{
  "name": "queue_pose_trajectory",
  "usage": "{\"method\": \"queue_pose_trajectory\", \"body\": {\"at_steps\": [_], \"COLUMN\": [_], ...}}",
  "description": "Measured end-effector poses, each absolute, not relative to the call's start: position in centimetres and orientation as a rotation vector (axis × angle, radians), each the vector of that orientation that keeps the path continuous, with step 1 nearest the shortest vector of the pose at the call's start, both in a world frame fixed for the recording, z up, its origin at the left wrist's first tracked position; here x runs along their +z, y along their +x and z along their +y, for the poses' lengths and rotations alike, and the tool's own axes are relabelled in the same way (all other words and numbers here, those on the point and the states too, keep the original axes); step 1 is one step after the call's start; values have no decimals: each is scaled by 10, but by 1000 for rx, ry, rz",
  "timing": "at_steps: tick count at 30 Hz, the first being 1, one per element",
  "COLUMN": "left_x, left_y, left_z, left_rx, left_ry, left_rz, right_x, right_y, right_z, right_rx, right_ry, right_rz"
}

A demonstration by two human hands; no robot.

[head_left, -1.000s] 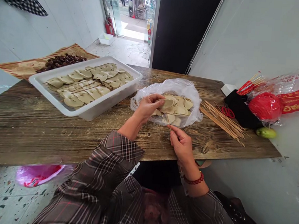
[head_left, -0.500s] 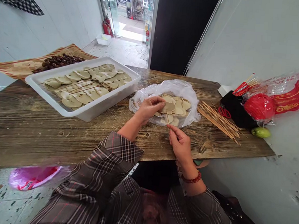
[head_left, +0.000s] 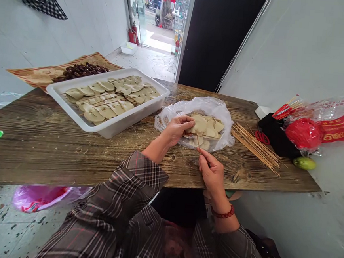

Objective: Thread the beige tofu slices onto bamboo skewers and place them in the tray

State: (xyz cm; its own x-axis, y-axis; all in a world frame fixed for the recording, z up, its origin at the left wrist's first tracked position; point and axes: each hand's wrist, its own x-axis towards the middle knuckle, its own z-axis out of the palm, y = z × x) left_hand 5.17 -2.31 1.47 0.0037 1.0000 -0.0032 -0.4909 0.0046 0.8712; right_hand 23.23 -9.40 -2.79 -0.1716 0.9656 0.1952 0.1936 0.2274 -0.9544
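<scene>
Over the open plastic bag (head_left: 226, 121) of pale flat slices, my left hand (head_left: 176, 131) pinches one slice (head_left: 199, 124) between thumb and fingers. My right hand (head_left: 212, 172) is closed on a thin wooden skewer (head_left: 198, 141) just in front of the bag, its tip pointing up toward the held slice. Whether the tip touches that slice is unclear. Left of the bag, a white tray (head_left: 109, 130) holds rows of similar slices on skewers. A pile of bare skewers (head_left: 255, 147) lies to the right of the bag.
Dark red pieces (head_left: 84, 70) lie on patterned paper (head_left: 39, 75) behind the tray. At the right are red-handled scissors (head_left: 261, 137), a black box (head_left: 278, 137), a red bundle (head_left: 304, 133) and a green fruit (head_left: 304, 163). The wooden table's (head_left: 97, 167) front edge runs below my forearms.
The view has shifted, so the table's contents appear slightly farther right. Both hands keep their holds on the slice and the skewer, close to the bag.
</scene>
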Motion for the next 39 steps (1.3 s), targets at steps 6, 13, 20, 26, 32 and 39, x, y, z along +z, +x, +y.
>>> {"method": "queue_pose_trajectory", "body": {"at_steps": [6, 13, 20, 26, 32, 39], "left_x": [13, 18, 21, 15, 15, 11], "left_y": [55, 56, 57, 58, 55, 59], "left_z": [-24, -26, -28, -24, -23, -24], "left_rx": [1372, 1390, 1409, 1404, 1358, 1236], "left_ry": [826, 884, 1072, 1255, 1450, 1573], "left_rz": [822, 889, 980, 1004, 1096, 1079], "right_x": [-32, -32, -33, -37, -39, -39], "right_y": [233, 232, 233, 234, 234, 233], "right_z": [-93, -93, -92, -90, -88, -87], "right_rx": [1028, 1019, 1044, 1068, 1126, 1150], "right_ry": [-1125, -1122, -1123, -1087, -1065, -1058], "right_rz": [-1553, -1546, -1516, -1491, -1451, -1373]}}
